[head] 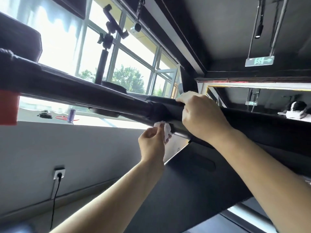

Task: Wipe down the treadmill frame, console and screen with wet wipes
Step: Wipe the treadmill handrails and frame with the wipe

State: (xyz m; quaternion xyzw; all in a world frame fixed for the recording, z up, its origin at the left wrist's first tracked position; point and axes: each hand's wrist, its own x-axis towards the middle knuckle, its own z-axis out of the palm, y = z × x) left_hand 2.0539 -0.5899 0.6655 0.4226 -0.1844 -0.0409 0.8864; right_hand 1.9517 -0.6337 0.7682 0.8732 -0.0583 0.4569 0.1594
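Daylight, overexposed, from metal-framed glass window (55, 36) at ten o'clock; black tubular treadmill frame (84, 91) backlit; edges bowed, seven o'clock corner blurred.

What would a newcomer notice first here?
Two bare hands meet at centre on the black treadmill handlebar: the right hand grips it from above, the left hand pinches a crumpled white wet wipe against its underside. Behind, upper left, a bright window glares; a green exit sign hangs upper right.

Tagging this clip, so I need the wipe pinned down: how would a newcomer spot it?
Find the thick black treadmill bar crossing the picture diagonally. Near its middle, below the right hand gripping it, the left hand pinches the wet wipe against the bar's underside. Its crumpled white stands out against the black bar.
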